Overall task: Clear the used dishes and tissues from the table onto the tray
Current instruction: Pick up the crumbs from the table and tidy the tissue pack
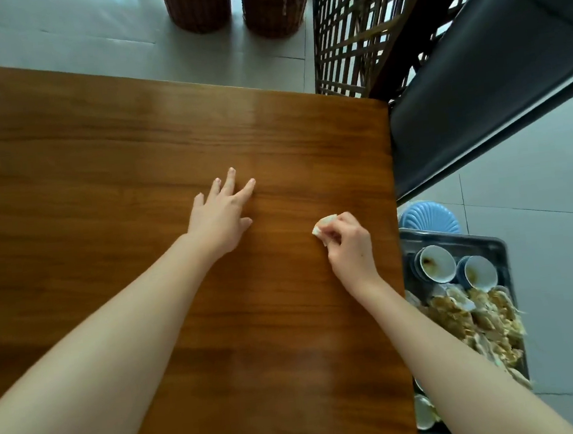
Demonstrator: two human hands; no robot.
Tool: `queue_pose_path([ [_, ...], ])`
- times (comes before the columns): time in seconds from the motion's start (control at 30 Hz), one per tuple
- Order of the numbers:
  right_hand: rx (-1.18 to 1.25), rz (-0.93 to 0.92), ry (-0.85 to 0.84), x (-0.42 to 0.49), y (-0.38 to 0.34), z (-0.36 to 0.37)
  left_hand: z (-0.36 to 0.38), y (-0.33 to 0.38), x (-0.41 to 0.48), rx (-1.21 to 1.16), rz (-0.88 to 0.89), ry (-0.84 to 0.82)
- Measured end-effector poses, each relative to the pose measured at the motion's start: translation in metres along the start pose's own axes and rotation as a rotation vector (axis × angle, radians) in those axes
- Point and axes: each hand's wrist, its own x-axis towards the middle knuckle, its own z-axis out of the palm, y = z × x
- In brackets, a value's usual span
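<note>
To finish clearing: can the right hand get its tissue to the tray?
Probably yes: the right hand, pinching the tissue, is near the table edge; the tray sits just beside, nothing between.

- The tissue (324, 229) was mostly hidden inside the curled fingers of the right hand (348, 242); only a pale crumpled corner showed.
- The tray (498, 249) was covered along its left side by the bench (98, 165) edge and the right forearm (468, 374).
- A bowl (423, 413) at the tray's near end was half hidden behind that forearm.
- The heap of soiled scraps (477, 324) was too blurred to tell piece from piece.
- The blue stool (428, 219) showed only its far rim beyond the tray.
- Two woven baskets (200, 4) were cut off by the top edge.
- The bench ran out at the left and bottom edges.
</note>
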Motion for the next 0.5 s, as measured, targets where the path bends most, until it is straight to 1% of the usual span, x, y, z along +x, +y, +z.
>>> queue_pose_path([
  [0.1, 0.028, 0.022, -0.013, -0.01, 0.001, -0.001, 0.01, 0.011, -0.022, -0.067, 0.024, -0.018],
  [0.23, 0.008, 0.048, -0.06, 0.005, 0.002, -0.005, 0.017, 0.01, -0.044, -0.072, 0.045, -0.029],
  [0.5, -0.084, 0.244, 0.092, 0.096, -0.019, 0.008, 0.011, -0.012, -0.067, -0.116, 0.014, 0.009],
])
